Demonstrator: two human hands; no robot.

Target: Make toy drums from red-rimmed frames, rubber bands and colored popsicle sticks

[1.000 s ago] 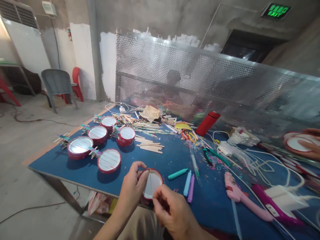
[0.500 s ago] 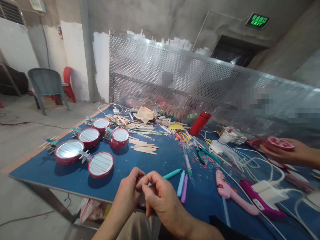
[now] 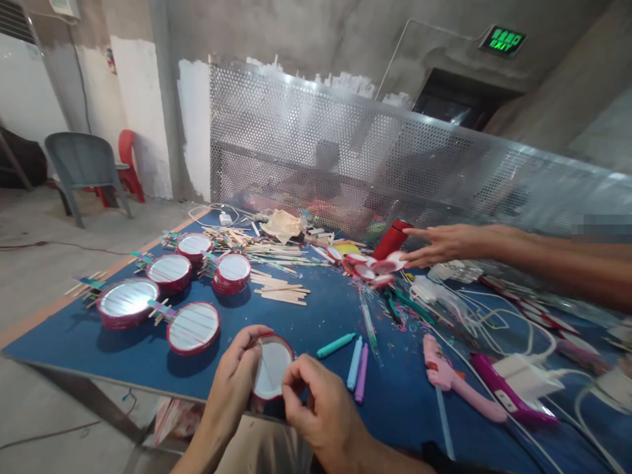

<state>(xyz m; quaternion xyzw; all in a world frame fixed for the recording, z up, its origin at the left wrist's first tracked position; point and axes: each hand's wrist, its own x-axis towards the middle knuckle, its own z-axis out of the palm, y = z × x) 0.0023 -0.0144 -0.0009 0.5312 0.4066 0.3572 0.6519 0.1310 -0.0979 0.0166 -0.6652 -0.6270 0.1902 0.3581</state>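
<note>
A small round box with a red rim and white face (image 3: 271, 375) is in my left hand (image 3: 236, 372), tilted up above the table's near edge. One thin line crosses its face. My right hand (image 3: 320, 401) is at the box's right rim with thumb and forefinger pinched together; what lies between them is too small to make out. To the left, several similar round boxes (image 3: 193, 327) with stick necks and thin strands across their faces rest on the blue table (image 3: 237, 313). A teal marker (image 3: 336, 345), a light blue marker (image 3: 354, 363) and a purple marker (image 3: 362, 373) lie just beyond my right hand.
A co-worker's hand (image 3: 439, 243) reaches in from the right over red-and-white round pieces (image 3: 365, 271) beside a red flask (image 3: 392, 238). Craft sticks (image 3: 281, 291), green-handled pliers (image 3: 415, 306), a pink glue gun (image 3: 459, 388) and tangled white cables (image 3: 528, 329) lie about.
The round box's white face has come into view between my hands. The co-worker's hand has moved left from the right edge, and red-and-white pieces now lie near the flask.
</note>
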